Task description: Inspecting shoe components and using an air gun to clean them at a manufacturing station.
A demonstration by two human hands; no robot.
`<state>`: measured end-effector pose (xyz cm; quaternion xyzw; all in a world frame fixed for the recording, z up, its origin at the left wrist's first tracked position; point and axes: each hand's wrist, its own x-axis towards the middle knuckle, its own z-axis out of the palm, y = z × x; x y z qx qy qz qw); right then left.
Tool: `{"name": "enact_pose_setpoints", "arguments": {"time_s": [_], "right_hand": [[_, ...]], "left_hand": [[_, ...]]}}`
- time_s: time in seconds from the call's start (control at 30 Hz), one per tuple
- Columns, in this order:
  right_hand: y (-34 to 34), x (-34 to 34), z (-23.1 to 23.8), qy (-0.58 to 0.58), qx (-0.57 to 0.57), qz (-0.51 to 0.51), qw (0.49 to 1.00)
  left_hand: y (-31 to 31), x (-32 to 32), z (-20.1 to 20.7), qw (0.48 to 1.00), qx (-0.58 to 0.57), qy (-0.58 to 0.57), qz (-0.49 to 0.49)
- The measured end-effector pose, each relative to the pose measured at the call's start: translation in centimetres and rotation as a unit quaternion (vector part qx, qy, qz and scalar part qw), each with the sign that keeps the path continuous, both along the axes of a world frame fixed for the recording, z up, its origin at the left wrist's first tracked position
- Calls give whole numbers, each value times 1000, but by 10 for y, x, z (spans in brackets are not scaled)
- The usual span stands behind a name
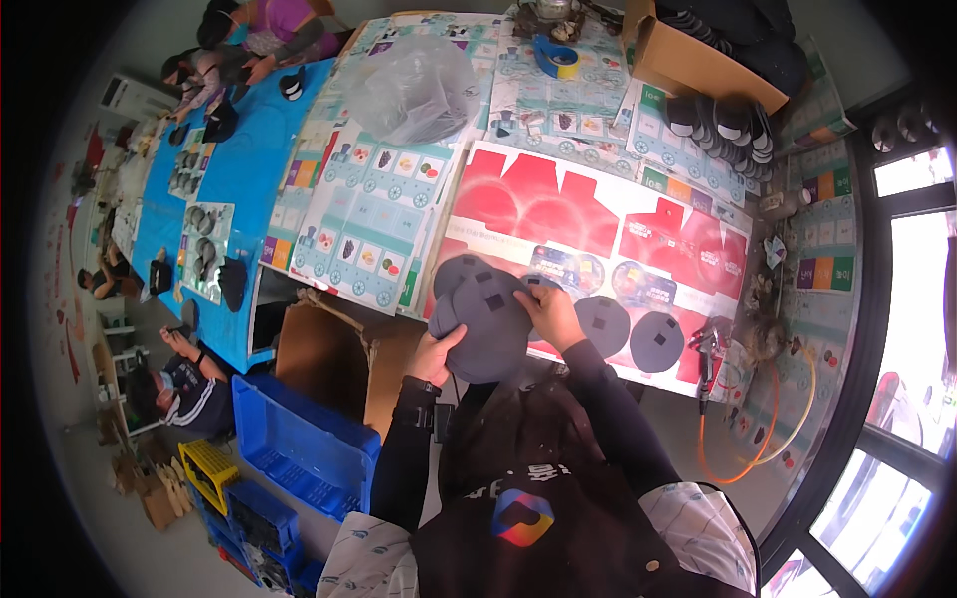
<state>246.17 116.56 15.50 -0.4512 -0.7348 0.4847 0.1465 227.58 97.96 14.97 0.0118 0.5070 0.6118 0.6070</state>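
Observation:
My left hand (436, 356) grips a fanned bunch of dark grey rounded felt-like pads (486, 334) above the table's front edge. Small black squares show on several of the pads. At the bunch's right edge, my right hand (554, 317) is closed in a pinch; its fingertips hide what lies between them. To its right, two grey pads, one (603, 327) nearer the hand and one (657, 342) farther off, lie flat on the red and white printed sheet (588, 221). Each carries a dark square. Another pad lies partly hidden behind my right hand.
A clear plastic bag (414, 90) and a blue tape roll (556, 57) lie farther back. Stacked dark pads (722, 130) sit by a cardboard box (698, 65). An air gun (710, 344) with an orange hose hangs at right. Blue crates (304, 439) and co-workers are at left.

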Motion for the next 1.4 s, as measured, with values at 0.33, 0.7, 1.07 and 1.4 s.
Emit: {"name": "enact_pose_setpoints", "arguments": {"time_s": [0.33, 0.7, 1.07, 1.4], "right_hand": [[94, -131, -92, 145, -190, -188, 953], [68, -128, -57, -39, -24, -140, 989], [46, -50, -12, -41, -146, -92, 984], [114, 18, -73, 159, -186, -242, 939]], "left_hand": [[-37, -144, -43, 996, -34, -41, 72], [10, -157, -40, 997, -55, -55, 27], [93, -85, -20, 998, -20, -26, -61], [84, -74, -27, 998, -28, -43, -20]]}}
